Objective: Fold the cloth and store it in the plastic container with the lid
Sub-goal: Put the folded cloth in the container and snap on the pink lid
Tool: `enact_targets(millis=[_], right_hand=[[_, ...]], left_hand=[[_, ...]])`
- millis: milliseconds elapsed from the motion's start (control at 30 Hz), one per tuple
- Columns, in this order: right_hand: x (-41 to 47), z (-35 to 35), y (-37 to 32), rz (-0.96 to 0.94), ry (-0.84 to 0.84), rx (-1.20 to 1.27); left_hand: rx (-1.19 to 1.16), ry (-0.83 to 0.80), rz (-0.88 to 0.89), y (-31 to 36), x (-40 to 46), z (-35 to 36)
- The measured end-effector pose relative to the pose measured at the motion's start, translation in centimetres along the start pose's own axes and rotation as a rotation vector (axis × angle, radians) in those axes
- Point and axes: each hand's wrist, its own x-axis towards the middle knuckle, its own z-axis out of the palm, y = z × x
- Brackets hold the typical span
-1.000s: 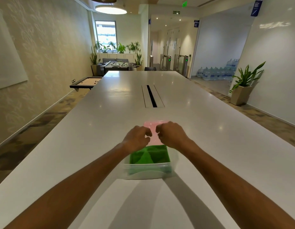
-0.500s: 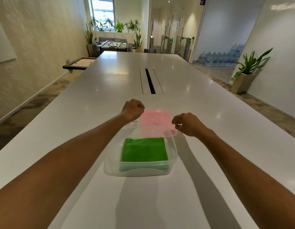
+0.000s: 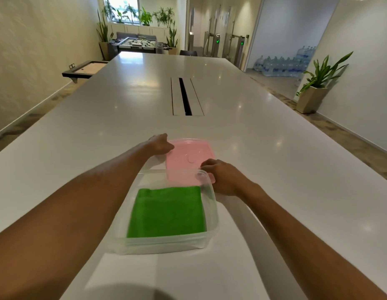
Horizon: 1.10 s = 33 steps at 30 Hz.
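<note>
A green folded cloth [image 3: 166, 211] lies flat inside the clear plastic container [image 3: 212, 215] on the white table [image 3: 274, 191]. Just beyond the container is the pink lid [image 3: 186, 155]; its near edge shows through the container's far wall. My left hand [image 3: 160, 145] has its fingers curled at the lid's far left edge. At the lid's near right corner, beside the container's far right rim, my right hand [image 3: 220, 177] is closed on the edge. Both forearms reach along either side of the container.
A long cable slot [image 3: 185, 96] runs down the middle of the table beyond the lid. A potted plant [image 3: 313, 92] stands on the floor to the right, water bottles [image 3: 281, 66] behind it. A low side table [image 3: 84, 69] stands at the left wall.
My hands, together at the lid one second ago, moved apart to its left and right edges. The view has tilted down, and the container looks nearer and larger.
</note>
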Motion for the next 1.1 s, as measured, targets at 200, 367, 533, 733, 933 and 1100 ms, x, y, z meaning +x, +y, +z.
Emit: enact_targets(millis=[200,367,533,733,933,1100], right_hand=[[0.0,1.1,0.5,-0.056,0.050,-0.027],[-0.2,1.8,0.5,-0.086,0.134,-0.004],[-0.4,1.5,1.0,-0.126,0.168,-0.042],[-0.7,-0.8,0.8,-0.119,0.377,-0.102],[-1.0,-4.8,-1.8,-0.124,0.731,-0.036],[-1.5,-6.9,-5.6,-0.101,0.969,0.177]], left_hand=[[0.089,-0.101,0.007,0.2,0.5,0.4],[0.047,-0.147,-0.021,0.1,0.8,0.4],[-0.171,-0.121,-0.011,0.2,0.6,-0.3],[-0.552,0.043,0.058,0.2,-0.5,-3.5],[-0.866,0.282,0.190,0.9,-3.4,-7.2],[-0.944,0.565,0.217,1.4,-6.4,-9.8]])
